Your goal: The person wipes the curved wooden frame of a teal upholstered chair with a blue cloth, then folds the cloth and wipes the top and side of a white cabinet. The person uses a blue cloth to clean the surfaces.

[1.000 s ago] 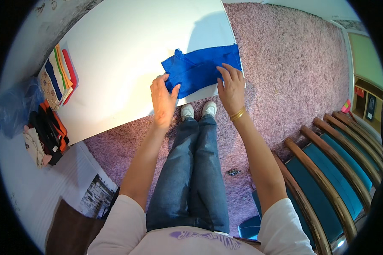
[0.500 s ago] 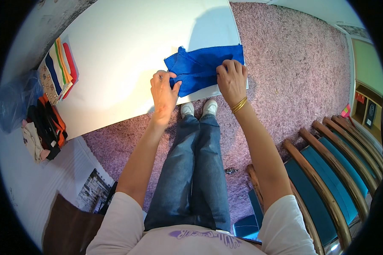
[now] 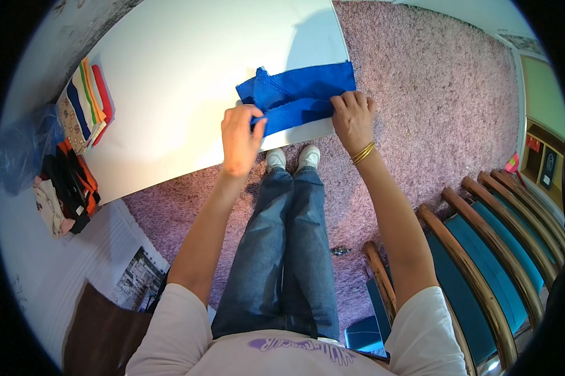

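Note:
A blue garment (image 3: 301, 89) lies on the white table near its front right corner. Its near part is folded back in a strip, and a small piece of cloth sticks up at its far left edge. My left hand (image 3: 240, 135) is at the left end of the fold, thumb and fingers curled around the cloth. At the right end, my right hand (image 3: 354, 120), with gold-coloured bangles at the wrist, has its fingers bent down on the garment's edge; the thumb is hidden.
Folded clothes (image 3: 89, 103) are stacked at the table's left side. Beside them are a heap of dark and orange clothes (image 3: 69, 188) and a clear blue plastic bag (image 3: 29, 147). A wooden-slatted seat with teal cushions (image 3: 476, 250) stands at right on the pink carpet (image 3: 420, 94).
The garment's near edge has been folded away from me into a flatter strip. My right hand has moved right and slightly nearer, to the garment's right end; the left has stayed close by.

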`<act>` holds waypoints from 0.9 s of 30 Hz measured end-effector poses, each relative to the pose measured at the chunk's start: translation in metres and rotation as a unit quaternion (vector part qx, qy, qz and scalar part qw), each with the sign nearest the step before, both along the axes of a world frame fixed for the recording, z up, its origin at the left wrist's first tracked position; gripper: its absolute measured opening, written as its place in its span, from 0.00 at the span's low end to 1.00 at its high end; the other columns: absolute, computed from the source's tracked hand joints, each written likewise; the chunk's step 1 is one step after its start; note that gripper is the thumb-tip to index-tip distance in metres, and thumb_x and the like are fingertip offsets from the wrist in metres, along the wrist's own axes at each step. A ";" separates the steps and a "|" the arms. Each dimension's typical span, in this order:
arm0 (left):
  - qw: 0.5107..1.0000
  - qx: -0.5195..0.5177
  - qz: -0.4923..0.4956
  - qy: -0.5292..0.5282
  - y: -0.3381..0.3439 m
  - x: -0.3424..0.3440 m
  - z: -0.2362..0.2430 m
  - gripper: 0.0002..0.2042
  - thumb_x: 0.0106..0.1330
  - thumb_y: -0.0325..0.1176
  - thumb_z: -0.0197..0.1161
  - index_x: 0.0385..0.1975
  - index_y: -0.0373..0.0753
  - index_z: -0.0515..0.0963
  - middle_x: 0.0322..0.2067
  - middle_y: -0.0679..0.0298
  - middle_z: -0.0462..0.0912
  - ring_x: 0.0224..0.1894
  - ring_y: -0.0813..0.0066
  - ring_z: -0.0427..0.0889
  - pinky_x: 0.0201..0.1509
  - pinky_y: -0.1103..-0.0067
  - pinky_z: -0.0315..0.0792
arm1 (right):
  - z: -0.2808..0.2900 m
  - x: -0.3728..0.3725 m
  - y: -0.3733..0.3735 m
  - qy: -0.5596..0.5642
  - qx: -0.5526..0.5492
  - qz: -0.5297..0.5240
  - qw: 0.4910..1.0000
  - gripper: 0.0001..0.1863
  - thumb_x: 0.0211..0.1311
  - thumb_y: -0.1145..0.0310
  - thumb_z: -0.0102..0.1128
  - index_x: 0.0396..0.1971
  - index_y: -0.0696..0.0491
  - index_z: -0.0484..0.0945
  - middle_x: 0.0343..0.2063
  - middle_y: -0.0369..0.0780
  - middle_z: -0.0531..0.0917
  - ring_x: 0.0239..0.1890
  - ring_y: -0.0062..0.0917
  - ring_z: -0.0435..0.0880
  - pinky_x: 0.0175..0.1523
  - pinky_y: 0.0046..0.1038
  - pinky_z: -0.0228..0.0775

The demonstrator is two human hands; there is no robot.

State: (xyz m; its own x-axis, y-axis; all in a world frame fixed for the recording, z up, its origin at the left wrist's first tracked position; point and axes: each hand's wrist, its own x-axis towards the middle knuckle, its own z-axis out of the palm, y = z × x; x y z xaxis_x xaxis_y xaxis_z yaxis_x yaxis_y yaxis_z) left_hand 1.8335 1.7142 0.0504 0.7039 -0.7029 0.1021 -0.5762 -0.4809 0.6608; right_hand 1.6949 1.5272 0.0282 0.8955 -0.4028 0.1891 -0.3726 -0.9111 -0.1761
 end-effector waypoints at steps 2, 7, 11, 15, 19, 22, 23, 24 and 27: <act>0.994 -0.025 -0.106 -0.019 -0.006 -0.006 0.016 0.09 0.48 0.22 0.62 0.29 0.38 0.72 0.33 0.60 0.76 0.39 0.62 0.73 0.43 0.73 0.65 | 0.005 -0.003 -0.001 -0.014 0.008 -0.023 1.000 0.10 0.46 0.73 0.52 0.32 0.48 0.73 0.28 0.35 0.73 0.39 0.29 0.70 0.46 0.35 0.57; 0.956 0.045 -0.289 0.020 0.003 -0.024 0.006 0.11 0.45 0.22 0.61 0.30 0.39 0.71 0.38 0.63 0.75 0.41 0.66 0.72 0.44 0.73 0.64 | 0.009 -0.030 0.002 0.020 0.018 -0.048 0.998 0.12 0.44 0.74 0.54 0.32 0.48 0.73 0.29 0.36 0.74 0.41 0.29 0.70 0.49 0.36 0.56; 0.950 0.101 -0.293 0.044 0.010 -0.033 -0.005 0.12 0.46 0.24 0.61 0.32 0.40 0.71 0.39 0.65 0.74 0.41 0.67 0.72 0.44 0.75 0.64 | 0.003 -0.053 0.008 0.035 0.024 -0.090 0.995 0.14 0.42 0.78 0.51 0.32 0.48 0.73 0.31 0.37 0.73 0.41 0.31 0.70 0.49 0.36 0.55; 0.963 0.052 -0.254 0.075 0.012 -0.034 -0.003 0.11 0.50 0.25 0.61 0.35 0.40 0.73 0.35 0.63 0.75 0.39 0.66 0.73 0.43 0.74 0.66 | 0.009 -0.050 0.020 -0.007 0.064 -0.136 0.989 0.15 0.40 0.78 0.52 0.33 0.48 0.73 0.32 0.38 0.73 0.41 0.32 0.71 0.46 0.36 0.56; 0.980 -0.001 -0.176 0.095 0.014 -0.029 -0.015 0.11 0.52 0.26 0.60 0.36 0.38 0.74 0.32 0.60 0.75 0.36 0.63 0.75 0.43 0.73 0.67 | 0.004 -0.032 0.045 -0.049 0.189 -0.130 0.972 0.12 0.44 0.74 0.55 0.33 0.49 0.74 0.31 0.38 0.75 0.36 0.33 0.71 0.39 0.35 0.59; 0.995 0.001 -0.046 0.084 0.002 -0.008 -0.019 0.11 0.54 0.26 0.59 0.38 0.37 0.73 0.37 0.57 0.75 0.40 0.59 0.73 0.47 0.72 0.67 | 0.001 -0.011 0.067 -0.033 0.240 -0.175 0.954 0.10 0.48 0.70 0.57 0.33 0.49 0.74 0.30 0.38 0.76 0.36 0.33 0.72 0.39 0.35 0.59; 0.998 0.015 0.006 0.058 -0.003 0.001 -0.017 0.11 0.55 0.26 0.59 0.39 0.37 0.73 0.38 0.56 0.75 0.42 0.60 0.72 0.49 0.72 0.66 | -0.001 -0.006 0.073 -0.020 0.245 -0.188 0.951 0.10 0.48 0.69 0.57 0.33 0.50 0.74 0.30 0.38 0.76 0.35 0.33 0.72 0.39 0.35 0.60; 0.999 0.021 0.032 0.027 -0.008 0.011 -0.017 0.12 0.55 0.25 0.59 0.40 0.37 0.73 0.40 0.55 0.74 0.45 0.59 0.71 0.50 0.72 0.66 | -0.001 -0.002 0.078 -0.006 0.249 -0.201 0.947 0.10 0.49 0.68 0.58 0.33 0.50 0.74 0.30 0.38 0.76 0.35 0.34 0.73 0.39 0.36 0.60; 0.994 0.068 0.073 -0.050 -0.017 0.038 -0.025 0.18 0.52 0.28 0.63 0.45 0.37 0.72 0.43 0.53 0.72 0.46 0.57 0.69 0.52 0.71 0.65 | -0.018 -0.006 0.094 -0.022 0.354 -0.268 0.896 0.11 0.48 0.67 0.59 0.34 0.52 0.73 0.30 0.39 0.76 0.35 0.35 0.72 0.39 0.36 0.62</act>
